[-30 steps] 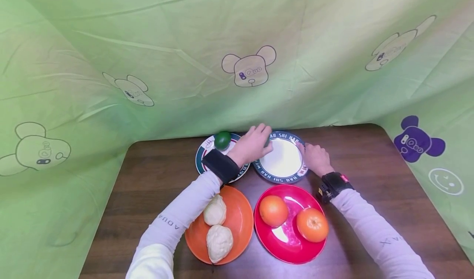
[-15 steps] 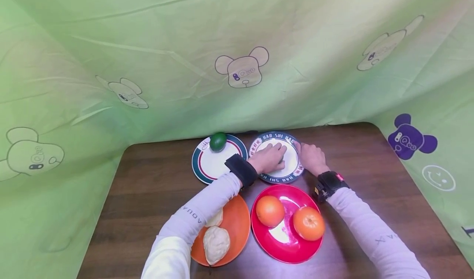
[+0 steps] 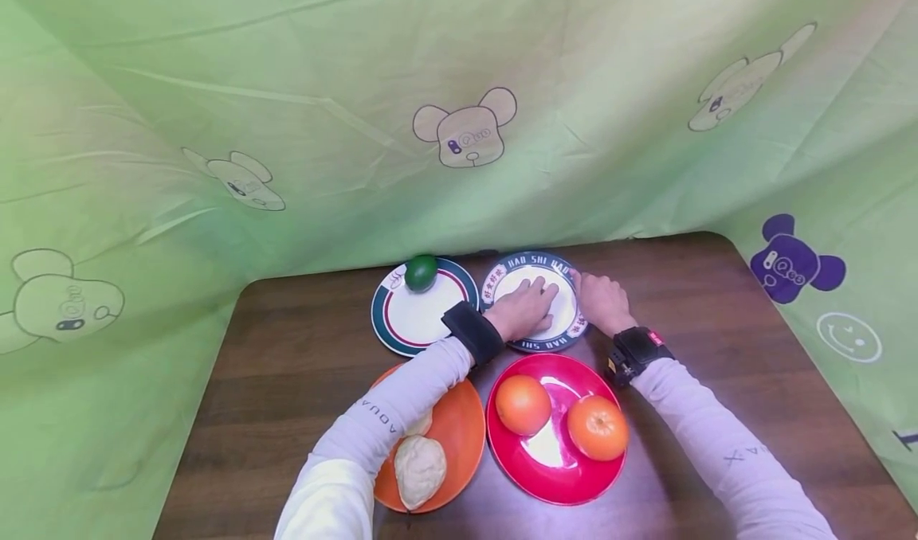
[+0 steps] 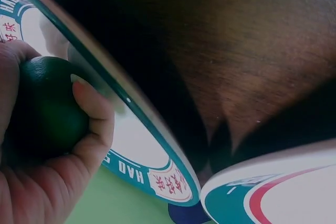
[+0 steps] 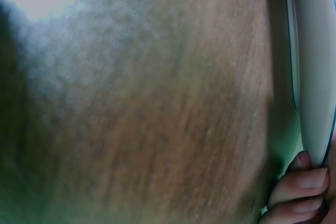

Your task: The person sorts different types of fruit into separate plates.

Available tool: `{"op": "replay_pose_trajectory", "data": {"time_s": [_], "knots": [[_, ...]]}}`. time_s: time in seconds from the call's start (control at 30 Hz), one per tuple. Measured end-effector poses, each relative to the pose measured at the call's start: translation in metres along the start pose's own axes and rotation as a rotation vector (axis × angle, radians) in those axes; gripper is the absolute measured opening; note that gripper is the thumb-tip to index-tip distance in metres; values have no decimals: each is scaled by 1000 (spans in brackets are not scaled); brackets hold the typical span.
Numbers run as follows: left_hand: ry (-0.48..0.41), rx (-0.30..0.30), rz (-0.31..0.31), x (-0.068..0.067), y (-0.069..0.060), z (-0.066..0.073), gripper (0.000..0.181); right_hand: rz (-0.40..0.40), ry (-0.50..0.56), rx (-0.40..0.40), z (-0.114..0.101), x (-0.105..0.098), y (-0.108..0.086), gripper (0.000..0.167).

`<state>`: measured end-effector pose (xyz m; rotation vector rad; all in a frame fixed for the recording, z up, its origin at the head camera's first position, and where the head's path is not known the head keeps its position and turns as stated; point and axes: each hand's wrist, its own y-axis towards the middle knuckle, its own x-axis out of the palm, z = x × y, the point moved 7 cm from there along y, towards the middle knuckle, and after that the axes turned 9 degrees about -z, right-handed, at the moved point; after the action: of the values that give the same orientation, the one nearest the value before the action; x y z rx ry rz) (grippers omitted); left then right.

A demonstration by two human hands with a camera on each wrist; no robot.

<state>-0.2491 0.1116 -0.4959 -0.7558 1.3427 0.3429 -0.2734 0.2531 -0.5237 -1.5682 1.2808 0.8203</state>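
Note:
My left hand [image 3: 523,309] is over the blue-rimmed white plate [image 3: 528,262] at the back of the table. In the left wrist view its curled fingers and thumb grip a dark green oval fruit [image 4: 50,108], close above that plate; the head view hides this fruit behind the hand. My right hand [image 3: 605,304] grips the plate's right rim, with fingers curled under the edge in the right wrist view. Left of it stands a green-rimmed white plate [image 3: 390,341], bearing a similar dark green fruit [image 3: 421,273].
In front, an orange plate [image 3: 469,424] carries pale lumpy pear-shaped things [image 3: 420,471], one partly behind my left sleeve. Beside it, a red plate [image 3: 555,488] bears two oranges [image 3: 523,405]. A green printed cloth [image 3: 344,142] hangs behind the wooden table [image 3: 287,365].
From near the gap between the back plates, my left hand has moved right over the blue-rimmed plate, then stayed nearly still. My right hand keeps its grip on the rim.

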Motion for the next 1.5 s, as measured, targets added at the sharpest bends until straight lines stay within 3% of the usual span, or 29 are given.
{"op": "replay_pose_trajectory", "data": {"time_s": [0.1,0.17,0.3,0.43,0.53,0.6,0.73,0.93,1.13,1.3,1.5], "knots": [[-60,-54,-25,-4,-4,-5,63,-5,0,-2,0,2,0,62],[-88,-94,-18,-13,-9,-12,69,-14,-3,-5,0,3,0,62],[-97,-156,79,-52,-21,-31,73,-11,-8,3,2,3,2,60],[-92,-225,196,-91,-40,-60,75,-22,-2,14,4,3,2,62],[-106,-275,246,-108,-56,-84,76,-42,2,23,4,3,2,62],[-123,-308,266,-111,-65,-100,79,-53,1,31,4,4,2,61],[-169,-384,246,-98,-81,-132,84,-64,-4,34,6,6,4,61],[-231,-471,167,-58,-95,-163,85,-52,0,29,10,7,4,62],[-249,-487,124,-24,-97,-171,85,-48,10,31,13,8,3,62],[-221,-479,138,-8,-93,-172,79,-34,6,31,13,9,4,64],[-251,-465,137,12,-87,-176,65,-25,2,28,13,8,4,61]]}}
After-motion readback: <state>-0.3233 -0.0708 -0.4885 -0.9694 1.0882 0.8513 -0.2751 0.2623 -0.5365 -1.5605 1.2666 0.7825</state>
